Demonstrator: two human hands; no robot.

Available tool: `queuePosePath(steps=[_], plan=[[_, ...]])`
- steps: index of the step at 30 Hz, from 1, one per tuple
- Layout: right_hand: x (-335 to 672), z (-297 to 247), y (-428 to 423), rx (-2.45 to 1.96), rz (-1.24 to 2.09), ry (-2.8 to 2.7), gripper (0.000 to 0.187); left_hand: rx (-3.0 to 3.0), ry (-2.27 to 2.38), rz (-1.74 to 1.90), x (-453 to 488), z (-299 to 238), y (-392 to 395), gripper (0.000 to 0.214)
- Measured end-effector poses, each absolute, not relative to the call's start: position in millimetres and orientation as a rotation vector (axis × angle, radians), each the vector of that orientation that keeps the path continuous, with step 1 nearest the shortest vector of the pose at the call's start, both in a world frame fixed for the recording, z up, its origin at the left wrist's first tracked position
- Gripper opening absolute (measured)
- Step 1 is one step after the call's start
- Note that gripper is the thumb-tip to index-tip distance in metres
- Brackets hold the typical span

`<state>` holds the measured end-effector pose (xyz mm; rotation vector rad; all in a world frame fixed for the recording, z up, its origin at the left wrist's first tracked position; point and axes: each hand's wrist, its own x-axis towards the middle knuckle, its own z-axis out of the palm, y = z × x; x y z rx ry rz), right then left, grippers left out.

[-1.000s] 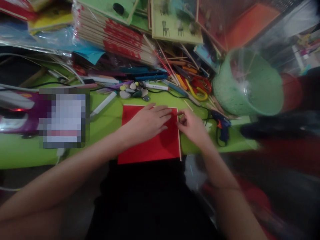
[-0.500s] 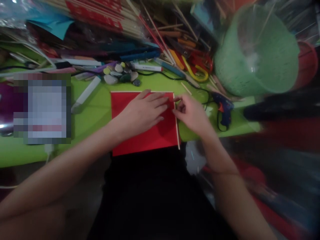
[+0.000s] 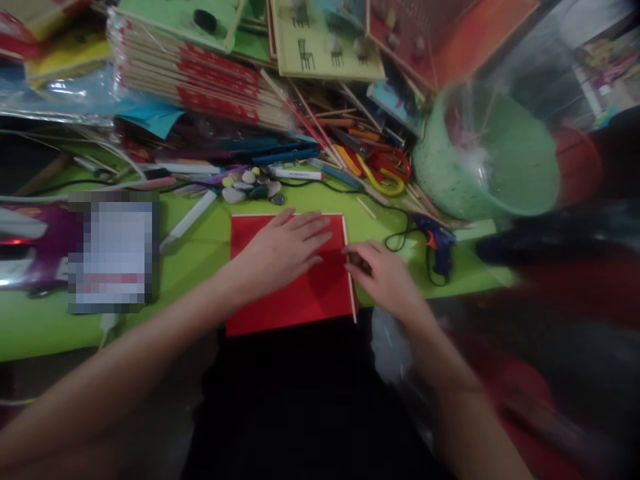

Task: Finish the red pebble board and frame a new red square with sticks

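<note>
A red sheet (image 3: 290,300) lies at the front edge of the green table, with a thin pale strip along its far edge. My left hand (image 3: 280,250) rests flat on the sheet, fingers stretched toward the right. Along the sheet's right edge runs a thin wooden stick (image 3: 353,300), its near end sticking out slightly past the corner. The thumb and index finger of my right hand (image 3: 383,273) are closed at this stick, around its middle. The other right fingers are curled and partly hidden.
A glue gun (image 3: 437,243) lies to the right, its cord behind. Pebbles (image 3: 250,187), a white-handled cutter (image 3: 190,217), scissors (image 3: 387,177) and markers line the back. A green bucket (image 3: 435,160) stands back right; a blurred-out device (image 3: 117,247) lies left.
The camera view has tilted up, so more of the table's back shows. My right hand has slid along the stick toward me. The left hand stays flat on the sheet.
</note>
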<state>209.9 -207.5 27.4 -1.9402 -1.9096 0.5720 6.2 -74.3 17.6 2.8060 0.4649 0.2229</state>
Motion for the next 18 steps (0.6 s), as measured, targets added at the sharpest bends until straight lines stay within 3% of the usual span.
queuePosePath(steps=[4,8,18], plan=[[222,26,-208,-1.907,0.230,-2.265,0.034,2.794,0.471,0.248,5,16,-75,0.044],[230,31,-203,-1.796,-0.091,-2.596,0.026,2.815,0.534,0.299,3,14,-72,0.046],[232,51,-193,-1.439,-0.233,-2.980,0.023,3.015,0.792,0.224,15,30,-47,0.032]])
